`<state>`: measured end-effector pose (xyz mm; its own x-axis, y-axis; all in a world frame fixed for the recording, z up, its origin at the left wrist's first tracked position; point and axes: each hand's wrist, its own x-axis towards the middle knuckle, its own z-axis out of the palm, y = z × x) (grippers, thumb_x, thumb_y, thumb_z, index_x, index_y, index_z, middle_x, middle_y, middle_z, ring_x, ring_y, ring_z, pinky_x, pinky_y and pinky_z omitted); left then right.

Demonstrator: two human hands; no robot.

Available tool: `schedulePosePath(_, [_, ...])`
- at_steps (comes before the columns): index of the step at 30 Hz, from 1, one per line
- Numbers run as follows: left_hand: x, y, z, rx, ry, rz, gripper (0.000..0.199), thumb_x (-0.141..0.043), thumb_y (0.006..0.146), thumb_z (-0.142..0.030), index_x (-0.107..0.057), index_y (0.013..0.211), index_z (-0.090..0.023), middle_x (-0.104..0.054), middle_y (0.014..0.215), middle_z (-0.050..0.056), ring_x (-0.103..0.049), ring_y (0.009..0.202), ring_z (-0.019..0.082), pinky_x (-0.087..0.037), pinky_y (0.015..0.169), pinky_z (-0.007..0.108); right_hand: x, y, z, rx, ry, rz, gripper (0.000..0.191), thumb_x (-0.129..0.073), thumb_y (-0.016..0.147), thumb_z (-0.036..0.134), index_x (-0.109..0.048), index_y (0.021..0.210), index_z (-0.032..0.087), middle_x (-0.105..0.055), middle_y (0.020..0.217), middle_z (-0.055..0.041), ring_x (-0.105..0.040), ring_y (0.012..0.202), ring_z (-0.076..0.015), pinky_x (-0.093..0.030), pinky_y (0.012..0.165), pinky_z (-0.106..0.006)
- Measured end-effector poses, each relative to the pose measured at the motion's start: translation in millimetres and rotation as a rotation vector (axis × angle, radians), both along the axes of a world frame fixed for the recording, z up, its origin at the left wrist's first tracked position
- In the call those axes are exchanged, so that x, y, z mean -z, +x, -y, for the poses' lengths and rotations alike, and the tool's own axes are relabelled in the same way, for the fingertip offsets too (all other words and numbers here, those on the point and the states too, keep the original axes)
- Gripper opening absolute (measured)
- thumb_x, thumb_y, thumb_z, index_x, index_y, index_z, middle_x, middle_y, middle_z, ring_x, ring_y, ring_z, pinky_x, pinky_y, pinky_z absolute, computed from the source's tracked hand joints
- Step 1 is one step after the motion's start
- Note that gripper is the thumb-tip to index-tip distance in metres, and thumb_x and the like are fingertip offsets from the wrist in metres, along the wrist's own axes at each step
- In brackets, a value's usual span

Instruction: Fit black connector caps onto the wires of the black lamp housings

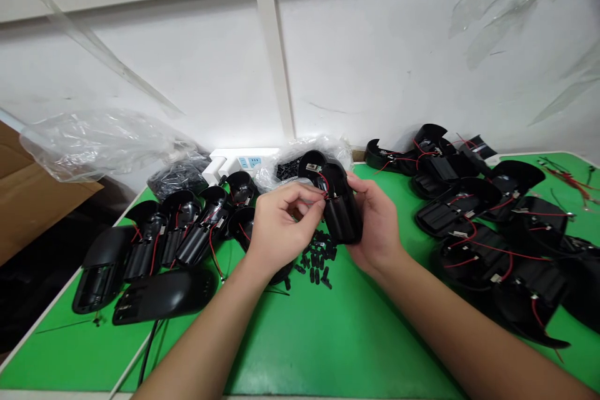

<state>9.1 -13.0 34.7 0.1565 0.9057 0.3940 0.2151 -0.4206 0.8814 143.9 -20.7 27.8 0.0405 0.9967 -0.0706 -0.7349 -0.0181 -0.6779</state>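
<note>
Work looked partway done

A green-topped table (pixel 300 350) bore black plastic casings with trailing red wires (pixel 457 212) on its right. A rounded black plastic casing (pixel 341 215), held above the table's middle, was wired but open, seemingly unfinished. The right hand's (pixel 377 225) fingers wrapped its side; the left hand's (pixel 284 225) pressed together, apparently pinching a thin red wire (pixel 327 183).

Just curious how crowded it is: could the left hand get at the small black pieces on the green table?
Probably yes: the nearer small black pieces lie uncovered beside the left hand, though it is busy at the black housing.
</note>
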Motion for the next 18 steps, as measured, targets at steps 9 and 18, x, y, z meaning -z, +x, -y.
schedulePosePath(9, [-4.5, -3.0, 8.6, -0.179, 0.464, -0.197, 0.004, -0.071, 0.086, -0.014, -0.072, 0.088, -0.018, -0.071, 0.080, 0.002, -0.059, 0.065, 0.009, -0.049, 0.060, 0.024, -0.7, 3.9, -3.3, 0.063, -0.054, 0.034, 0.020, -0.065, 0.080, 0.039, -0.072, 0.088, 0.022, -0.072, 0.081, -0.0016, -0.066, 0.070, -0.0192, -0.054, 0.064, -0.033])
schedulePosePath(18, [-9.2, 2.6, 16.1, -0.047, 0.082, 0.035, 0.022, -0.077, 0.086, -0.024, -0.068, 0.105, -0.019, -0.069, 0.072, 0.000, -0.055, 0.060, 0.009, -0.047, 0.061, 0.024, 1.6, 6.0, -5.8, 0.103, -0.135, 0.018, 0.021, -0.065, 0.080, 0.042, -0.069, 0.088, 0.023, -0.072, 0.081, -0.0026, -0.068, 0.069, -0.0216, -0.052, 0.060, -0.034])
